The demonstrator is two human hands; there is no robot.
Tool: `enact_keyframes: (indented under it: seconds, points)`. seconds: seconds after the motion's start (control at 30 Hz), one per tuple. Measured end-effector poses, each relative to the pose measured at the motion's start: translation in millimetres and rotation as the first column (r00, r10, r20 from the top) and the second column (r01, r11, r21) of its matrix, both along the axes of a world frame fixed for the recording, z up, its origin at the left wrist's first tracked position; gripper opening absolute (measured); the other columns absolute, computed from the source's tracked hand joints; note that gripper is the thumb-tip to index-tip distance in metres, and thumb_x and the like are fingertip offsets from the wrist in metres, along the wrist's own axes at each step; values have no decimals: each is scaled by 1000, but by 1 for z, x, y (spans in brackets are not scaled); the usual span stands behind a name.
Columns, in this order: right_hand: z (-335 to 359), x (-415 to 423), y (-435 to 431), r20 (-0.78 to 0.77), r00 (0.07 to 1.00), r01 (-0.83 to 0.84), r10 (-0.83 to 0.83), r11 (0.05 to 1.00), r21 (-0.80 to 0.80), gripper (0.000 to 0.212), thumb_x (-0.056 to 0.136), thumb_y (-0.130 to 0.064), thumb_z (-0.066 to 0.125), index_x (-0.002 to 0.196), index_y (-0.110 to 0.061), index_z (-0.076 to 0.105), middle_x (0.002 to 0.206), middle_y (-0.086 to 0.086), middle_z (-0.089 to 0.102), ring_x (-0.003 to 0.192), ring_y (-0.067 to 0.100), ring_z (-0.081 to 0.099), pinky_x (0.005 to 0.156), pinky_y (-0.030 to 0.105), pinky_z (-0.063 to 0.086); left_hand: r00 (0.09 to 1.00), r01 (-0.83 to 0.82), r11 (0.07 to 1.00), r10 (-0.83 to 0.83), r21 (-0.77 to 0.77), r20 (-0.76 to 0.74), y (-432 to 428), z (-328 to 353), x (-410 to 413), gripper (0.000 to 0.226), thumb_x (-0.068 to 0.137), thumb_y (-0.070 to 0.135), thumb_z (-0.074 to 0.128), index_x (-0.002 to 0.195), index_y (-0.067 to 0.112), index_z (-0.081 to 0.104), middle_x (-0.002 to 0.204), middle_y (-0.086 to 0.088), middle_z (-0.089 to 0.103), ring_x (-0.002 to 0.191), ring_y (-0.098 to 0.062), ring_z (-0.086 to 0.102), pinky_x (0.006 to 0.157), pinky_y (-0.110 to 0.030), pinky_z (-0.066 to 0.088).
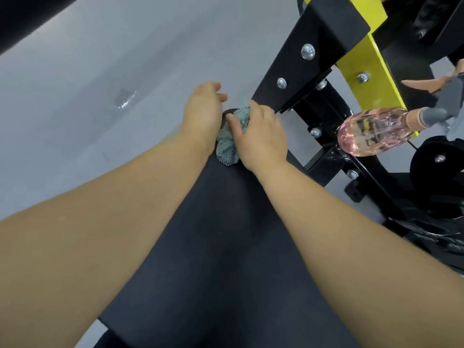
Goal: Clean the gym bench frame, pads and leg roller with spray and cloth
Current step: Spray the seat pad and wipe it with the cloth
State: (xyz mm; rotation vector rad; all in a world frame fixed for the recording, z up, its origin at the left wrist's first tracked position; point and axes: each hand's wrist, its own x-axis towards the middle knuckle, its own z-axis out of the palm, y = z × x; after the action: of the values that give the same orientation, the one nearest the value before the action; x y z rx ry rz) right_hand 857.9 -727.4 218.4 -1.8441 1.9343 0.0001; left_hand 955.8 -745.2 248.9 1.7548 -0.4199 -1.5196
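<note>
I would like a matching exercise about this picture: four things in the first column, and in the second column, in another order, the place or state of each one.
Column A
1. patterned teal cloth
2. clear plastic spray bottle
3. long black bench pad
4. yellow metal frame plate

Column B
a. lies under both forearms
b. bolted, at the upper right
c. between the left hand and the right hand
d. holds pink liquid

Pairs: 1-c, 2-d, 3-a, 4-b
</note>
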Motion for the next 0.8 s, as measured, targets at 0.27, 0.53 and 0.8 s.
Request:
enact_keyframes:
  seconds: [0.27, 0.53, 0.8]
  points:
    - [26, -58, -39, 151, 984, -150, 99, 911, 383, 32, 100, -19, 37, 124, -13, 57, 118, 5, 60, 86, 11, 56, 66, 8, 43, 549, 621, 767, -571, 160, 610, 77, -7, 0, 47, 96, 30, 41, 141, 16, 36, 152, 0, 24, 140, -17, 18, 112, -26, 17]
    - [14, -13, -43, 34, 996, 60, -82, 906, 419, 61, 94, -56, 33, 113, -5, 58, 113, 6, 60, 107, 26, 54, 82, 34, 40, 453, 698, 686, -644, 205, 616, 81, -12, -1, 57, 98, 36, 35, 149, 15, 18, 158, -1, 2, 146, -18, -4, 118, -31, -1]
    - [5, -46, -20, 88, 987, 107, -131, 967, 233, 40, 95, -46, 42, 85, -9, 50, 83, 3, 54, 86, 24, 51, 68, 30, 33, 340, 694, 652, -670, 304, 660, 84, -7, -11, 59, 98, 35, 33, 149, 13, 14, 158, -7, 2, 145, -24, -3, 119, -36, 3]
